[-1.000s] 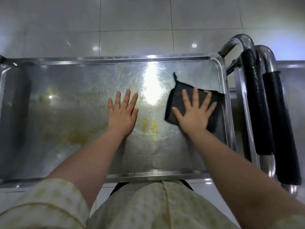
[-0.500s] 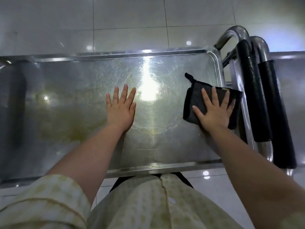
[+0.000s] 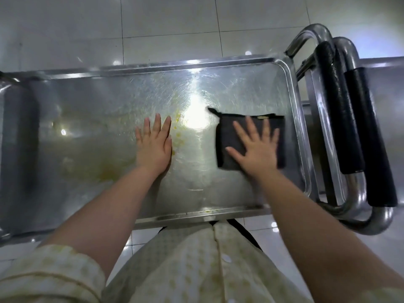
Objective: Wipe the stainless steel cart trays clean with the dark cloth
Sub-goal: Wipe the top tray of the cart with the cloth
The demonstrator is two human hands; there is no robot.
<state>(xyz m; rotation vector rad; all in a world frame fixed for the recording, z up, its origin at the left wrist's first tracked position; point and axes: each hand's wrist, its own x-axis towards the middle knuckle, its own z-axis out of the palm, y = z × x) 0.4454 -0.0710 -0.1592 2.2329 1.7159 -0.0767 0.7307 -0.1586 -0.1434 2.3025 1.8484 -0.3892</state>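
Note:
The stainless steel cart tray lies across the view, scratched and glaring under a light. Yellowish smears stain its left and middle part. The dark cloth lies folded flat on the right part of the tray, a small loop sticking out at its far left corner. My right hand presses flat on the cloth with fingers spread. My left hand rests flat on the bare tray to the left of the glare, fingers straight.
Two chrome cart handles with black foam grips stand just right of the tray's raised rim. A second steel surface shows behind them. Glossy white floor tiles lie beyond the tray.
My right hand slid the cloth out to the right rim, then back left and flat inside the tray. The left hand stays in place on the tray.

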